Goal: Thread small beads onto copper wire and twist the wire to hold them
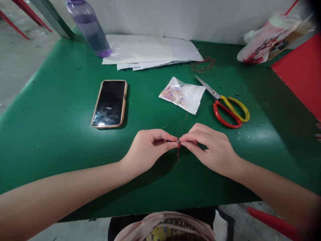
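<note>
My left hand (150, 147) and my right hand (208, 145) meet fingertip to fingertip above the green table. Between the left thumb and forefinger sits a small beaded string (169, 141), mostly covered by the fingers. The right thumb and forefinger pinch the brown-red thread (178, 154) at its end; one thin strand runs up from the fingertips and another hangs below. Just beyond the hands lies a clear and white packet of small colourful beads (173, 95). Scissors (225, 105) with one red and one yellow handle rest to its right, blades slightly apart.
A phone (110, 103) lies at left. Behind it stands a purple-capped water bottle (89, 28) beside stacked white papers (140, 50). A loose coil of thread (204, 65) lies near them. Bagged drinks (265, 42) and a red object (304, 72) occupy the right side of the green table (50, 134).
</note>
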### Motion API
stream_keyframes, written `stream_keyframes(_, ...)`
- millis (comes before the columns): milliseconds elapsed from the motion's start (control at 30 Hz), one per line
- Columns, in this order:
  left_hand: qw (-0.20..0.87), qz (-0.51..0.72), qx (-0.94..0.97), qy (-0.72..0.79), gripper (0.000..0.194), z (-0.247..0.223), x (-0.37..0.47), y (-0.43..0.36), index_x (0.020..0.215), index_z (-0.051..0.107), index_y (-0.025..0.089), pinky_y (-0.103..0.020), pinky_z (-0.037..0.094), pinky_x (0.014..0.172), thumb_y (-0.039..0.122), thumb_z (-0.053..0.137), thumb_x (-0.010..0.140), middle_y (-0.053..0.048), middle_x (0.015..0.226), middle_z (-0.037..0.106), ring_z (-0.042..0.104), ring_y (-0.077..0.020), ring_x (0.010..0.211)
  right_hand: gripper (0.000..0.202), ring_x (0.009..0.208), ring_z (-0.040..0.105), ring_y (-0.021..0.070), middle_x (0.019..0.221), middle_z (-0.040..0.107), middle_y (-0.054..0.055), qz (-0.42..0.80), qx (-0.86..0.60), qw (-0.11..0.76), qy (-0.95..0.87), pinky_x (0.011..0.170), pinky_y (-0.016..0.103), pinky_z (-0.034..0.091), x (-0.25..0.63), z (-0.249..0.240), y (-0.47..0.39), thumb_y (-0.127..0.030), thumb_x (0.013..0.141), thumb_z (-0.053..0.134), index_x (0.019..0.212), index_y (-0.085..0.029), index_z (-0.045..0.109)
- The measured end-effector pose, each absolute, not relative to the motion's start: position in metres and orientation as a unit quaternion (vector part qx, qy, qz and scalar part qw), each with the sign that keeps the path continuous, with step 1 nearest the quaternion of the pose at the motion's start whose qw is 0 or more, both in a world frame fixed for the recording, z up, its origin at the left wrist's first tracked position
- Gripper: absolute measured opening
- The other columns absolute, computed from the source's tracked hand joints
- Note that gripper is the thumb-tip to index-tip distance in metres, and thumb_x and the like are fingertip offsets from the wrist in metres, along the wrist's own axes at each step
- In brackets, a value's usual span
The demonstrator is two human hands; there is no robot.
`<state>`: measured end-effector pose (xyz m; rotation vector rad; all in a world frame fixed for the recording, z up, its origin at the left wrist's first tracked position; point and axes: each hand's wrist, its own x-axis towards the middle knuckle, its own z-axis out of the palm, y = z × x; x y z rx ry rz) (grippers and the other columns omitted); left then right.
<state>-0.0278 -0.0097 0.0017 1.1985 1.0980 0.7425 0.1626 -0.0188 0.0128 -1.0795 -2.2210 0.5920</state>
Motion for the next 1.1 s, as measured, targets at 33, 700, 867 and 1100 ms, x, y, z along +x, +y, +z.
stream_keyframes(33, 0.625, 0.324, 0.525, 0.478, 0.007, 0.0014, -0.0279, -0.0098, 0.073, 0.070, 0.020, -0.015, 0.053, 0.066, 0.023, 0.073, 0.067, 0.004, 0.073, 0.071, 0.066, -0.0094, 0.070, 0.008, 0.071, 0.053, 0.0089, 0.074, 0.057, 0.001, 0.227, -0.407, 0.294, -0.835, 0.065, 0.021, 0.044, 0.1626, 0.0127, -0.0187, -0.015, 0.085, 0.052, 0.086, -0.017, 0.060)
stream_keyframes(700, 0.636, 0.315, 0.521, 0.474, 0.008, 0.0007, -0.0290, -0.0111, 0.071, 0.069, 0.018, -0.021, 0.055, 0.069, 0.022, 0.073, 0.066, 0.001, 0.074, 0.072, 0.067, -0.0128, 0.071, 0.007, 0.062, 0.044, 0.0061, 0.071, 0.048, -0.003, 0.300, -0.428, 0.263, -0.811, 0.056, 0.019, 0.035, 0.1611, 0.0089, -0.0168, -0.018, 0.087, 0.050, 0.085, -0.019, 0.057)
stream_keyframes(867, 0.634, 0.306, 0.524, 0.480, 0.009, 0.0027, -0.0293, -0.0111, 0.071, 0.069, 0.018, -0.024, 0.055, 0.070, 0.024, 0.073, 0.066, 0.000, 0.075, 0.072, 0.068, -0.0146, 0.072, 0.009, 0.065, 0.048, 0.0079, 0.071, 0.051, -0.001, 0.275, -0.420, 0.261, -0.825, 0.057, 0.021, 0.037, 0.1613, 0.0064, -0.0170, -0.019, 0.088, 0.048, 0.085, -0.018, 0.057)
stream_keyframes(1100, 0.637, 0.302, 0.518, 0.484, 0.010, 0.0028, -0.0288, -0.0105, 0.070, 0.068, 0.017, -0.027, 0.055, 0.072, 0.024, 0.073, 0.066, -0.001, 0.077, 0.072, 0.067, -0.0159, 0.073, 0.009, 0.067, 0.049, 0.0079, 0.073, 0.050, -0.001, 0.266, -0.416, 0.266, -0.828, 0.059, 0.019, 0.041, 0.1582, 0.0039, -0.0200, -0.017, 0.088, 0.046, 0.086, -0.017, 0.055)
